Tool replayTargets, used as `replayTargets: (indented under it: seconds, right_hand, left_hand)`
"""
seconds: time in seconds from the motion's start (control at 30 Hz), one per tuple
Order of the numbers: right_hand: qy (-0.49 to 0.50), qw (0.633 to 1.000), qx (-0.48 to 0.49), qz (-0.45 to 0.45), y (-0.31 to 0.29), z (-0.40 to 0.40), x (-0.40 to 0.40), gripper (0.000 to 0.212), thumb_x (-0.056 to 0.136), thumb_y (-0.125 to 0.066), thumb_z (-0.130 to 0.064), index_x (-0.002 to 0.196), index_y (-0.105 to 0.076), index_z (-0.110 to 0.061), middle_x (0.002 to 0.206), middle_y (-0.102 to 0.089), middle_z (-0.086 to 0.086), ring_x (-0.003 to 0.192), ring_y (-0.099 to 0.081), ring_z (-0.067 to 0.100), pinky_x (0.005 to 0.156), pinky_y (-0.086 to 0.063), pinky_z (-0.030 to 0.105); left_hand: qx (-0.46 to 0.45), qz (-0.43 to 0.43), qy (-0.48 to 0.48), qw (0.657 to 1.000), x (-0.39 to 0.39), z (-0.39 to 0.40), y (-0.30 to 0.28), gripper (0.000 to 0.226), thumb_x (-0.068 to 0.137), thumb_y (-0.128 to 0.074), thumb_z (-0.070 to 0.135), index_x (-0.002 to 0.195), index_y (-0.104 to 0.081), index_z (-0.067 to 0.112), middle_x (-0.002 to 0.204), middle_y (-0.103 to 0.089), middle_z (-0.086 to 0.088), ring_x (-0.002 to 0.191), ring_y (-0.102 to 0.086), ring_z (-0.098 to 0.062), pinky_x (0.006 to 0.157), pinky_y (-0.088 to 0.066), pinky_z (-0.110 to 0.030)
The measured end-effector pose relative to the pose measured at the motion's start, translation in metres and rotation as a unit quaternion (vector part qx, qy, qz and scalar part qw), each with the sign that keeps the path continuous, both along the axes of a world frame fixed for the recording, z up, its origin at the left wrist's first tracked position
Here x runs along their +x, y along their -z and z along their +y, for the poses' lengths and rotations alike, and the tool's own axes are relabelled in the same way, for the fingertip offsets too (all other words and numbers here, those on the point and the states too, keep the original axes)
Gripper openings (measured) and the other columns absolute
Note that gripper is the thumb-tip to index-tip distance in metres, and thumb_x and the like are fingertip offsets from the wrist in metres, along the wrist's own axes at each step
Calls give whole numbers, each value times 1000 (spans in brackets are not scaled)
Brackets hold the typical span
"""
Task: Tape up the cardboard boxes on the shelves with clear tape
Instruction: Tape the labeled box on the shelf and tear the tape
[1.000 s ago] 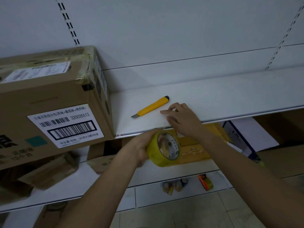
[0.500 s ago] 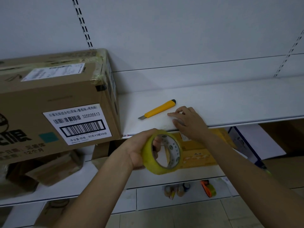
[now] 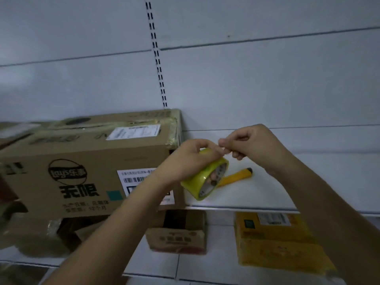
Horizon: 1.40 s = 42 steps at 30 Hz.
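Note:
A big brown cardboard box (image 3: pixel 88 167) with a barcode label stands on the white upper shelf (image 3: pixel 267 192), its top seam covered with tape. My left hand (image 3: pixel 189 159) grips a roll of clear yellowish tape (image 3: pixel 202 179) in front of the box's right end, fingers through the core. My right hand (image 3: pixel 250 142) is level with the top of the roll, its thumb and forefinger pinched together at the roll's rim; whether they hold the tape end is hard to tell. A yellow utility knife (image 3: pixel 236 176) lies on the shelf just behind the roll.
On the lower shelf sit a small brown box (image 3: pixel 176 239), a yellow padded parcel (image 3: pixel 275 241) and crumpled cardboard (image 3: pixel 37 237) at the left. A slotted upright (image 3: pixel 157 54) runs up the white back panel.
My right hand has left the shelf beside the knife and risen to the roll. My left hand lifted the roll from below the shelf edge to above it. The view swung left.

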State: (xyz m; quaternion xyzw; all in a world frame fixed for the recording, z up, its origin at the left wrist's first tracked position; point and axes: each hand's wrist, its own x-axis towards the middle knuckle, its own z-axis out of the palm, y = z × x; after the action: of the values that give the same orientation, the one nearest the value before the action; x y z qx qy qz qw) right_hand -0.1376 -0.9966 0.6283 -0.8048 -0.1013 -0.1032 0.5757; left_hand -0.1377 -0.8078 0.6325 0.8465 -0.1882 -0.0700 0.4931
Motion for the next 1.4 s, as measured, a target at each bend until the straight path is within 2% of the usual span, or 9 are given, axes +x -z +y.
replayTargets:
  seconds: [0.2,0.37,0.47,0.67,0.77,0.9,1.03,1.17,1.4]
  right_hand:
    - [-2,995,73,-68,-76,27,41,19,87,-75,-24,84,-78,-6,70,-73,6,54,-58,8,54,-50,18]
    - [-18,989,141,-35,-85,61,89,19,91,-71,-17,88,-75,2,69,-70,10,50,-59,7,52,-51,16]
    - [-21,985,171,-2,-71,86,112,22,91,-70,-13,92,-72,9,67,-69,13,46,-58,7,50,-52,17]
    - [15,981,191,41,-35,115,147,20,93,-68,-11,88,-71,8,69,-69,13,46,-59,7,50,-52,17]
    - [68,973,207,71,-20,117,161,17,92,-69,-10,85,-71,6,63,-68,10,43,-57,6,49,-52,17]
    - [115,966,216,87,-3,112,171,18,90,-70,-10,89,-73,7,61,-68,7,45,-55,6,48,-49,16]
    - [122,966,221,60,5,102,163,16,91,-68,-12,87,-75,1,61,-68,3,48,-52,4,50,-48,15]
    - [139,961,235,54,11,76,157,15,90,-69,-15,87,-76,-2,61,-66,0,49,-50,4,52,-47,14]
    - [128,968,205,70,39,82,163,17,93,-68,-16,88,-76,-2,64,-67,6,49,-54,4,52,-48,16]
  left_hand:
    - [113,-149,-71,980,30,51,-102,96,58,-72,80,141,-53,36,119,-68,4,105,-66,-10,99,-52,-34]
    - [235,-244,-49,940,66,108,-123,80,80,-82,38,148,-40,39,115,-58,17,101,-60,-6,94,-50,-30]
    - [265,-305,-74,912,103,136,-111,64,88,-69,9,144,-47,31,129,-57,8,110,-54,-12,94,-47,-33]
    - [313,-313,-29,896,171,154,-94,67,93,-51,1,153,-35,27,115,-50,3,101,-48,-16,82,-34,-28]
    - [250,-304,-35,919,196,149,-67,65,97,-49,3,154,-31,27,119,-55,5,103,-54,-12,87,-43,-27]
    - [61,-111,-71,989,205,148,-25,28,96,-63,26,121,-57,37,106,-69,7,89,-68,-8,81,-56,-32]
    - [20,-124,-91,988,203,147,-22,10,100,-54,20,97,-62,23,83,-68,3,73,-63,-15,63,-47,-29]
    - [17,-154,-131,979,196,150,-28,15,100,-48,18,97,-62,21,94,-71,6,90,-65,-14,79,-52,-40]
    - [57,-199,-174,963,191,138,-24,17,102,-43,21,97,-59,24,87,-65,11,74,-58,-9,59,-40,-32]
